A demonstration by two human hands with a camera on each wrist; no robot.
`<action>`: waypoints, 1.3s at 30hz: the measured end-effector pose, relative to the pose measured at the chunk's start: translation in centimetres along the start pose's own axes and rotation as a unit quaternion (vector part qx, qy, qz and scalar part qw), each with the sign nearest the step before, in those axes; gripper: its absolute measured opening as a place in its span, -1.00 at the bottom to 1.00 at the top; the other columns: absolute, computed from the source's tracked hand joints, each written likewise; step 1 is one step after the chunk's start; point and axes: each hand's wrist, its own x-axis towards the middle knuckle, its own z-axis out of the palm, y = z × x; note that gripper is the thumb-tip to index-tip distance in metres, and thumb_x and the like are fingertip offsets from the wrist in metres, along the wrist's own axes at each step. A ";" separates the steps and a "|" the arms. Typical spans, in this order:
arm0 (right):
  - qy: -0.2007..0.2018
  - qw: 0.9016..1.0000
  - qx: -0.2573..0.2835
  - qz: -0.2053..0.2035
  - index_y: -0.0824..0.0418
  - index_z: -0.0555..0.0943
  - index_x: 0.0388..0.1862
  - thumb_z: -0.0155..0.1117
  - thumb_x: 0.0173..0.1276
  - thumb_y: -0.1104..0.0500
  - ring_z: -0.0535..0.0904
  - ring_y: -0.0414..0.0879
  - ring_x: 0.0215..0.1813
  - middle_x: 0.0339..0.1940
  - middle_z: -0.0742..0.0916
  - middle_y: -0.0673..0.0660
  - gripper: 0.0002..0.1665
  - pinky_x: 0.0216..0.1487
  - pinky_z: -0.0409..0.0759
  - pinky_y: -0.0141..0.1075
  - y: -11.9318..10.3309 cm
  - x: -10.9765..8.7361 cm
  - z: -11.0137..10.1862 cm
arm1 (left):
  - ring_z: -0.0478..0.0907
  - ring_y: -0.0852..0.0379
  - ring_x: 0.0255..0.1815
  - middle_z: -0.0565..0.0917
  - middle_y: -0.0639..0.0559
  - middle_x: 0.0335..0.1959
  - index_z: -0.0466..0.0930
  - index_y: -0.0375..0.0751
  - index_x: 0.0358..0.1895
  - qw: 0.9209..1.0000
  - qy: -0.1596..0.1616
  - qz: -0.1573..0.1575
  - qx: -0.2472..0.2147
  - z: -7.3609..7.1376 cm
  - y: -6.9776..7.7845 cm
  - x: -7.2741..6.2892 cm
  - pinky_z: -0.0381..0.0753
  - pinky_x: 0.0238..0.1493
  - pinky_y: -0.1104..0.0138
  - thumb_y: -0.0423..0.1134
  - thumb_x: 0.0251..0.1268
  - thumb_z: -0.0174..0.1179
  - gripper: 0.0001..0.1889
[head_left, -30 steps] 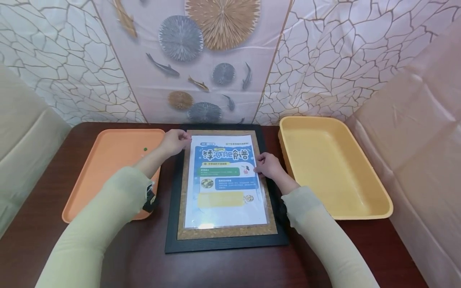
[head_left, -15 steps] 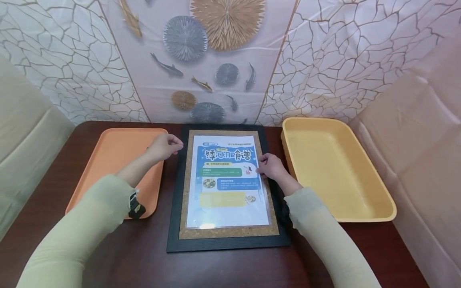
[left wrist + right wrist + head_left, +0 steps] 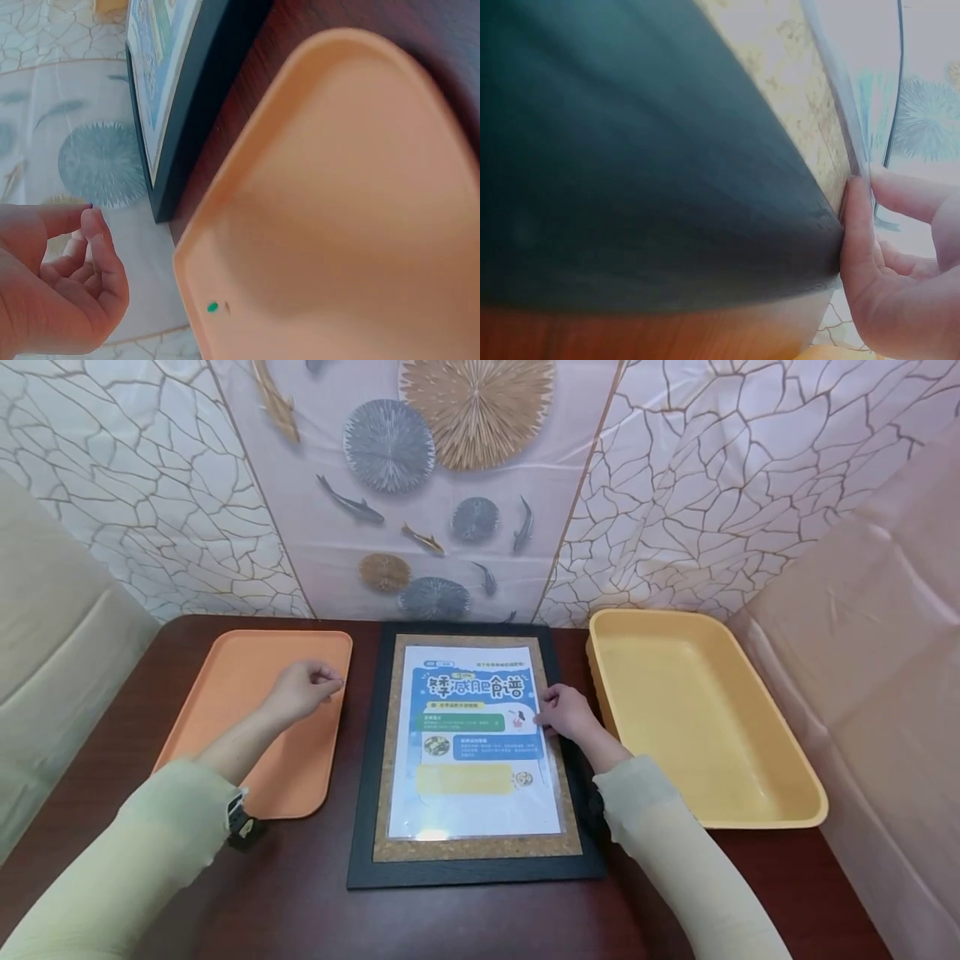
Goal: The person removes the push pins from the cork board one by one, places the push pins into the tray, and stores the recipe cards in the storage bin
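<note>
A printed laminated sheet [image 3: 476, 810] lies on a cork board [image 3: 480, 849] with a black frame [image 3: 480, 870]. My right hand [image 3: 567, 712] pinches the sheet's right edge; in the right wrist view thumb and finger [image 3: 860, 225] stand on either side of it. My left hand [image 3: 298, 691] is above the orange tray [image 3: 292, 785], thumb and forefinger tips together. Between them the left wrist view shows a tiny dark-blue tip, likely a pushpin [image 3: 91, 205], mostly hidden by the fingertips. A small green pushpin-like piece [image 3: 212, 307] lies in the tray.
A deep yellow bin [image 3: 697, 718] stands right of the board, close to my right forearm. Dark brown table [image 3: 420, 927] shows in front of the board. A patterned cloth [image 3: 480, 568] hangs behind the table's far edge.
My left hand has moved left and toward me, from the sheet's upper left corner to above the orange tray. The right hand keeps its hold on the sheet's edge.
</note>
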 end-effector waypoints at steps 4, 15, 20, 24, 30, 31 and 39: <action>0.001 1.000 0.000 0.007 0.29 0.31 0.26 0.21 0.32 0.21 0.59 0.05 -0.10 -0.03 0.55 0.28 -0.43 0.02 0.57 -0.19 0.1 -0.2 0.0 | 0.61 -0.22 -0.24 0.63 -0.37 -0.27 0.49 -0.46 -0.20 1.000 0.001 -0.011 -0.007 -0.5 -0.8 -0.7 0.45 -0.40 0.42 -0.31 0.34 0.04 -0.80; -0.001 0.999 -0.031 -0.010 0.30 0.17 0.34 0.28 0.26 0.16 0.49 0.11 0.04 0.08 0.51 0.33 -0.25 0.14 0.49 -0.08 0.2 -0.8 0.3 | 0.63 -0.02 -0.33 0.66 -0.32 -0.28 0.50 -0.46 -0.19 0.999 0.009 -0.039 -0.003 -1.4 -3.0 -2.2 0.48 -0.38 0.44 -0.27 0.33 0.07 -0.76; 0.020 0.999 0.007 -0.046 0.27 0.11 0.38 0.22 0.29 0.28 0.47 0.14 0.09 0.05 0.49 0.33 -0.25 0.15 0.49 -0.05 0.5 -1.1 0.9 | 0.59 0.14 -0.41 0.66 -0.31 -0.31 0.52 -0.47 -0.19 0.999 0.013 -0.043 0.000 -1.6 -3.4 -2.6 0.47 -0.39 0.43 -0.28 0.32 0.06 -0.76; 0.038 0.995 0.050 -0.072 0.22 0.12 0.40 0.09 0.36 0.32 0.50 0.12 0.01 -0.01 0.50 0.32 -0.34 -0.07 0.54 -0.20 0.7 -1.5 1.1 | 0.62 -0.06 -0.30 0.65 -0.33 -0.25 0.52 -0.45 -0.16 0.999 0.012 -0.052 0.004 -1.7 -3.5 -2.9 0.47 -0.38 0.42 -0.26 0.34 0.05 -0.75; 0.032 0.989 0.127 -0.070 0.16 0.21 0.37 0.00 0.42 0.30 0.60 0.07 -0.08 0.04 0.57 0.34 -0.45 -0.15 0.60 -0.28 0.4 -2.1 0.3 | 0.60 -0.15 -0.21 0.64 -0.33 -0.21 0.51 -0.43 -0.13 0.998 0.006 -0.064 0.010 -1.9 -3.6 -3.2 0.45 -0.36 0.40 -0.24 0.36 0.03 -0.74; 0.030 0.987 0.144 -0.062 0.14 0.23 0.37 0.00 0.43 0.29 0.61 0.03 -0.10 0.05 0.57 0.33 -0.45 -0.15 0.61 -0.30 0.3 -2.2 0.1 | 0.60 -0.14 -0.22 0.64 -0.33 -0.21 0.51 -0.43 -0.13 0.998 0.005 -0.066 0.009 -1.9 -3.6 -3.2 0.45 -0.36 0.40 -0.23 0.36 0.03 -0.73; 0.055 0.953 0.294 -0.041 0.23 0.21 0.41 -0.02 0.35 0.44 0.58 -0.29 -0.44 -0.31 0.64 0.00 -0.35 -0.44 0.56 -0.46 -0.3 -3.8 -3.4 | 0.59 -0.15 -0.17 0.63 -0.31 -0.19 0.49 -0.42 -0.11 0.997 -0.004 -0.082 0.006 -2.1 -4.0 -3.4 0.48 -0.33 0.39 -0.21 0.37 0.01 -0.72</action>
